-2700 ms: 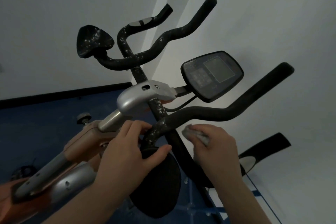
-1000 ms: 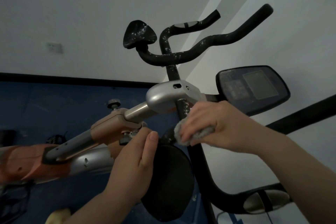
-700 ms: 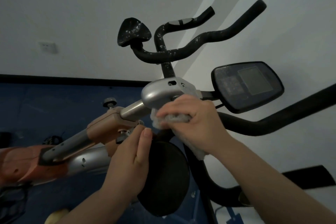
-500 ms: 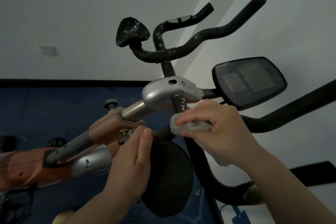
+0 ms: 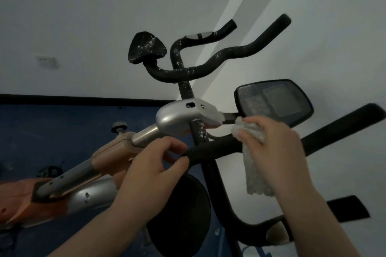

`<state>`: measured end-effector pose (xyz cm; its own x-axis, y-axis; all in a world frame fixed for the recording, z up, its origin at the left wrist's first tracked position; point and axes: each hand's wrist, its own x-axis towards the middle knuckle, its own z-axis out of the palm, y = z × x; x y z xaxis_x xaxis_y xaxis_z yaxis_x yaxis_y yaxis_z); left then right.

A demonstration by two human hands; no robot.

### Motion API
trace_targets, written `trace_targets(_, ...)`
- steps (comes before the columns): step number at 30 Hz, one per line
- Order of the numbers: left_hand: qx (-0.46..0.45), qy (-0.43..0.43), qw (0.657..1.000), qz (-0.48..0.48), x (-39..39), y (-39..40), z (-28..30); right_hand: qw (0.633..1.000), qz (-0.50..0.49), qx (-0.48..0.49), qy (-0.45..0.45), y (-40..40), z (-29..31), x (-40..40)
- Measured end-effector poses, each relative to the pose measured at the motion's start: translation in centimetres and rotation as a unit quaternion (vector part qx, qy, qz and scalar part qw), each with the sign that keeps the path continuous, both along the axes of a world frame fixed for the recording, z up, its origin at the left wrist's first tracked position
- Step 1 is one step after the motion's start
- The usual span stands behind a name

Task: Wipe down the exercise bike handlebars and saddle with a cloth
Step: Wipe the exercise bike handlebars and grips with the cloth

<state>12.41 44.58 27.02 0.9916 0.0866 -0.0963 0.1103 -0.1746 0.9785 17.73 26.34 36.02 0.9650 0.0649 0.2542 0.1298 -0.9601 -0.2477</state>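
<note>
The exercise bike's black foam handlebar runs across the middle of the view, rising to the right. My right hand grips a grey cloth wrapped over that bar, just below the console; part of the cloth hangs down. My left hand holds the near left bend of the same bar, thumb on the foam, above a round black pad. The far handlebar and its pad are speckled with white marks. The saddle is out of view.
A black display console sits right above my right hand. The silver clamp housing and silver-orange frame stem run down to the left. White walls stand behind, with a blue floor at the left.
My right hand slid the cloth to the right along the near handlebar, from by the centre post to under the console. My left hand shifted up and now grips the bar's bend.
</note>
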Motion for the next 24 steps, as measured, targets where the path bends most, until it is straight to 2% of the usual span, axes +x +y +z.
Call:
trace_targets(2,0.036,-0.019,0.999,-0.015,1.1,-0.3,0.8,0.998,-0.007,-0.042,-0.039,1.2,-1.1,-0.8)
trace_targets(5,0.078,-0.028,0.996,-0.042,2.4,-0.6,1.2,0.996,0.036,-0.055,-0.066,4.3,-2.9,-1.8)
trace_targets(7,0.074,-0.022,0.996,-0.05,2.9,-0.6,1.0,0.997,0.07,0.003,-0.014,5.0,-2.8,-1.7)
trace_targets(9,0.068,-0.018,0.997,-0.043,2.9,-0.6,0.8,0.984,0.055,0.128,0.114,4.2,-0.9,-0.5)
trace_targets(10,0.064,-0.014,0.997,-0.039,2.9,-0.5,0.6,0.977,0.038,0.155,0.143,3.2,0.1,0.0)
trace_targets(11,0.062,-0.008,0.997,-0.038,2.8,-0.5,0.5,0.983,0.021,0.131,0.125,2.1,0.8,0.4)
trace_targets(14,0.059,-0.005,0.998,-0.033,2.9,-0.4,0.1,0.999,-0.032,-0.027,-0.021,1.4,0.4,0.2)
trace_targets(16,0.061,-0.012,0.997,-0.034,2.9,-0.4,0.1,0.996,-0.033,-0.046,-0.074,2.8,-1.8,-1.1)
trace_targets(19,0.089,-0.033,0.994,-0.057,3.0,-0.3,0.3,0.997,0.007,0.012,-0.075,4.1,-3.6,-1.9)
trace_targets(22,0.141,-0.085,0.981,-0.104,3.6,-0.2,1.4,0.983,0.041,0.168,0.065,3.3,-2.0,-1.5)
trace_targets(24,0.164,-0.118,0.969,-0.139,4.8,-1.3,2.6,0.967,0.04,0.228,0.105,1.2,0.3,-1.2)
